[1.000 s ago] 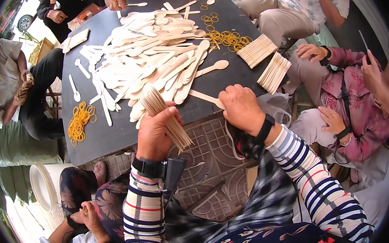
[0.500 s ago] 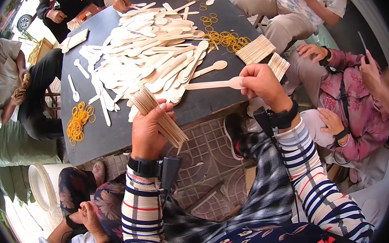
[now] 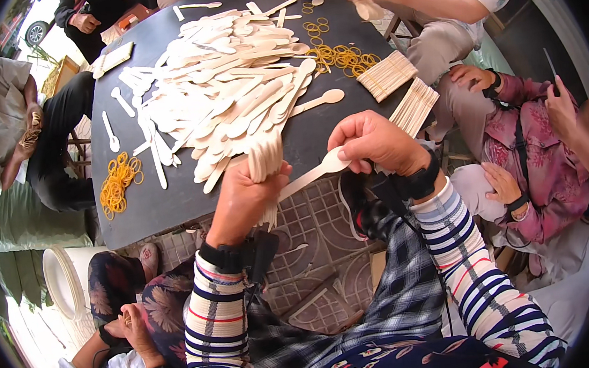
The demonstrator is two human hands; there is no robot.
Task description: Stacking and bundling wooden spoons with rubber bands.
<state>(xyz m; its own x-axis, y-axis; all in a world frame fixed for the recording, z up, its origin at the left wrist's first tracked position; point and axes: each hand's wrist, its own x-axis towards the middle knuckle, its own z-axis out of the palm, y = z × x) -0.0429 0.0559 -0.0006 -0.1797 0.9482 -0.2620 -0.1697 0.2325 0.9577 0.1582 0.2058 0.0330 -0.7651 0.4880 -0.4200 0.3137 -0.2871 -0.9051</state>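
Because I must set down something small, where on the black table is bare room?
The black table is bare along its near edge between the left yellow rubber bands and left hand, with less room between the right rubber bands and right hand. The large pale wooden spoon pile crowds its middle.

Left hand [image 3: 241,197] grips a spoon bundle [image 3: 265,158]; right hand [image 3: 380,143] pinches a single spoon [image 3: 313,174] (bowl end), the pile [image 3: 219,85] lying farther off.
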